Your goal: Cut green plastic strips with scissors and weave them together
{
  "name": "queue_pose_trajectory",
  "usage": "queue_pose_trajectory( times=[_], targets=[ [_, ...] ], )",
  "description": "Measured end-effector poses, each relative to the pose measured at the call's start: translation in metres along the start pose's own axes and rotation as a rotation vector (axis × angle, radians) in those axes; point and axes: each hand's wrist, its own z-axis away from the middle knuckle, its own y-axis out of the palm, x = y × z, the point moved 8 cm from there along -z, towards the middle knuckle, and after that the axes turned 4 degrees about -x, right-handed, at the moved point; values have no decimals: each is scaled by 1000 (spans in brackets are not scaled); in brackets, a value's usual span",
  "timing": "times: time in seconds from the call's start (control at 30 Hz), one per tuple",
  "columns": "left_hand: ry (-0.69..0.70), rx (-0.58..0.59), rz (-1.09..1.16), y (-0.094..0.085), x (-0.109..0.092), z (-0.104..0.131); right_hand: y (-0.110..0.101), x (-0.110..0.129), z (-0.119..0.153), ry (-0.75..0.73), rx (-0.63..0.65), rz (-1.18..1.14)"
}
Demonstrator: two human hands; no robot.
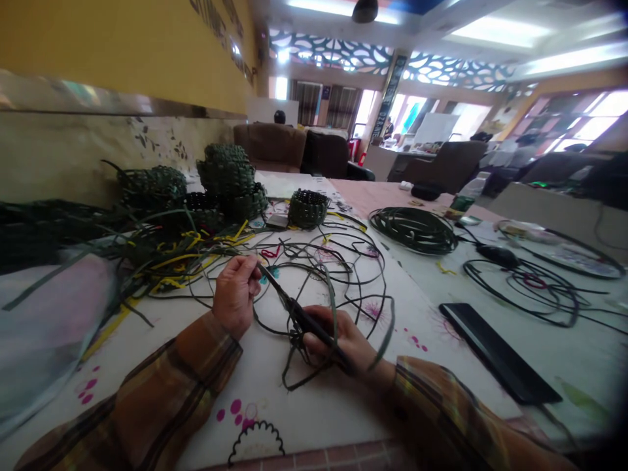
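Far on my left, a clear plastic bag (46,333) lies beside a tangle of dark and yellow strips (169,263); my left sleeve (176,379) could snag a loose end there if I swing that arm wide. Behind the heap sit stacked dark baskets (226,171), and a hard tug through the tangle might topple them. My left hand (236,296) is pinching a thin dark strip (273,281) between thumb and fingers; it slants above the middle of the table (304,418) towards my right hand (350,343). If I have only its very end, it could slip and spring away. My right hand is wrapped round a black-handled tool (318,330) pointing at my left; I cannot tell where its tip stops and the strip starts. Should it slide up the strip, it could nick me. Loops of strip (386,340) arch around my right wrist, so a careless lift might catch one. Further right lie a wound coil (412,230) and, nearer me, a flat black bar (498,353), which my right elbow could knock if thrown outward.
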Motion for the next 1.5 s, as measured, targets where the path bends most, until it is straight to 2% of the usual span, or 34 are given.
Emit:
queue_pose_trajectory(
  times=[0.2, 0.37, 0.47, 0.6, 0.67, 0.83, 0.97, 1.13, 1.3, 1.5],
  targets=[
    [50, 34, -35, 2, -2, 2, -2, -2, 1, -8, 18, 14],
    [80, 18, -16, 2, -4, 4, 2, 3, 5, -14, 14, 35],
    [-2, -3, 50, 1, 1, 3, 2, 6, 7, -20, -9, 80],
    [-184, -101, 204, -7, 9, -5, -1, 2, 7, -30, 23, 90],
    [-200, -103, 205, -10, 6, -11, -2, -2, 5, -33, 46, 102],
    [-27, -39, 83, -9, -12, -15, -3, -5, 2, -25, 37, 84],
    [48, 25, 31, -3, -13, -9, -3, -1, 1, -31, 21, 75],
    [70, 65, -4, 0, -10, -4, -7, -1, -2, -72, 19, 96],
    [84, 66, 2, 1, -15, -3, -4, -6, -2, -62, 8, 49],
    [72, 36, 39, -1, -14, -5, 0, 2, 4, -58, -20, 41]
  ],
)
